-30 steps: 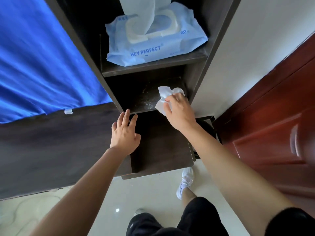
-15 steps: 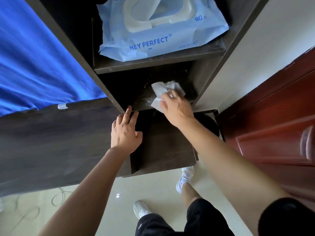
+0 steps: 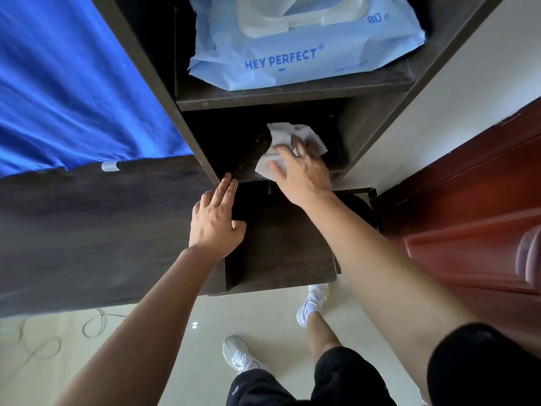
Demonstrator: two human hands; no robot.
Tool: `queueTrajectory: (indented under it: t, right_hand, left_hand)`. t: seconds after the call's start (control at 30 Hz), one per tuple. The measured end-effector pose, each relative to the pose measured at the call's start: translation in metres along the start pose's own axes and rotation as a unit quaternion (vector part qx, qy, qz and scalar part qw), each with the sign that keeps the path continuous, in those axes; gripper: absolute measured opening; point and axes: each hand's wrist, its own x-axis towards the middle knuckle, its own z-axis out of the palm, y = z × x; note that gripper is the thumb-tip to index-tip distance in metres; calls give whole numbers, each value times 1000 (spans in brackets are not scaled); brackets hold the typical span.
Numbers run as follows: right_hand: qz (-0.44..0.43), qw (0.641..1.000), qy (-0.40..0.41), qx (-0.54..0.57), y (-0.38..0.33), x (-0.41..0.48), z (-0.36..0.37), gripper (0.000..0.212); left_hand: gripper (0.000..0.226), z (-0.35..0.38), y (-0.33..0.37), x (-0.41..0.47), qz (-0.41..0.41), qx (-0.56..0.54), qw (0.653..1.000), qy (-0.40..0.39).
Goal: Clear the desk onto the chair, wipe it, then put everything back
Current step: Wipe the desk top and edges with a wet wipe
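Pressing wipe (image 3: pixel 304 136) to lower shelf (image 3: pixel 234 168), right hand (image 3: pixel 304 177), wipes pack (image 3: pixel 292 54) above

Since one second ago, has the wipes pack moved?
No. The wipes pack still lies at the front edge of the upper shelf; the camera shifted.

Two hands: the left hand (image 3: pixel 216 221) and the right hand (image 3: pixel 301 177). One white wipe (image 3: pixel 282 133). One pack of wipes (image 3: pixel 292 51), far. Two shelves (image 3: pixel 292 96). Two white shoes (image 3: pixel 240 356), near. One blue cloth (image 3: pixel 73 83), left. One red door (image 3: pixel 468 218), right.
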Motion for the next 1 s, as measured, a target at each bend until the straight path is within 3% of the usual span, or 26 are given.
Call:
queueTrajectory:
  t: [0.2,0.27,0.43,0.7,0.9,1.0]
  right_hand:
    - [100,995,-14,18,21,50,-15,48]
    - [78,996,-28,21,8,45,-16,46]
    - [-84,995,-24,55,-13,-6,-10,40]
    - [-9,999,-46,20,-1,49,-15,41]
    - [-116,990,-56,50,-9,30,-11,39]
    - [-102,992,-50,59,15,11,-15,39]
  left_hand:
    - [87,1,-5,2,7,-11,1000,9]
    - [88,3,-5,3,5,-15,1000,9]
    - [89,3,-2,1,3,-20,1000,2]
    - [90,4,-6,2,9,-21,1000,-2]
    - [92,8,-8,1,11,-28,1000,2]
    - [92,9,-6,1,15,-38,999,4]
